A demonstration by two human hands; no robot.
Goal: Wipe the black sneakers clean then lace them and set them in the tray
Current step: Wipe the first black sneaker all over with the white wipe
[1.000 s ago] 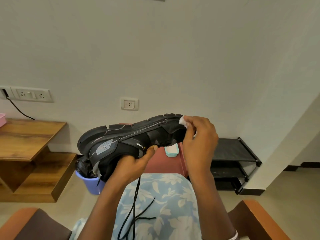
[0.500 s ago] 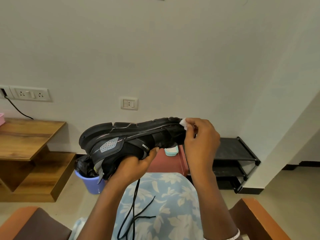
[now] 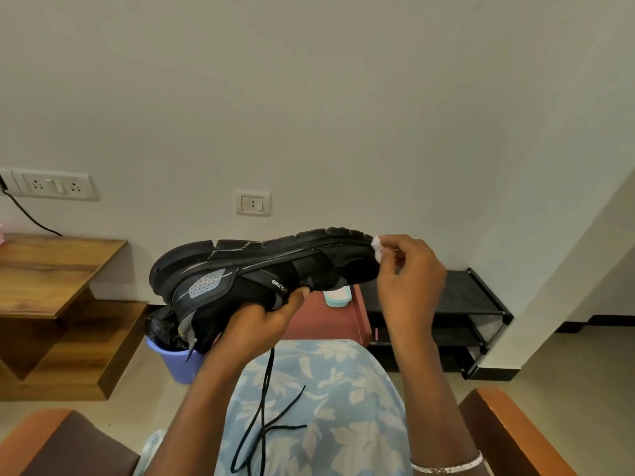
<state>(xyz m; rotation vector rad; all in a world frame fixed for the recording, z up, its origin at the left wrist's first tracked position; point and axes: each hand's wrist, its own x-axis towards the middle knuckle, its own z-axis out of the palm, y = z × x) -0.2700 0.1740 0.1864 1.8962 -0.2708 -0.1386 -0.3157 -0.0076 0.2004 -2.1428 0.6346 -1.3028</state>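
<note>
The wipe [image 3: 377, 248] has slid to sneaker's [image 3: 261, 269] toe.

sneaker [image 3: 261, 269] above lap [image 3: 343, 389]; lace [image 3: 264, 407] on lap; bucket [image 3: 178, 362] left of stool [image 3: 330, 321], rack [image 3: 464, 297] right.

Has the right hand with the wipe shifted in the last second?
Yes, slightly. The right hand and its white wipe have slid rightward, away from the wall switch, out to the toe tip of the sneaker.
</note>
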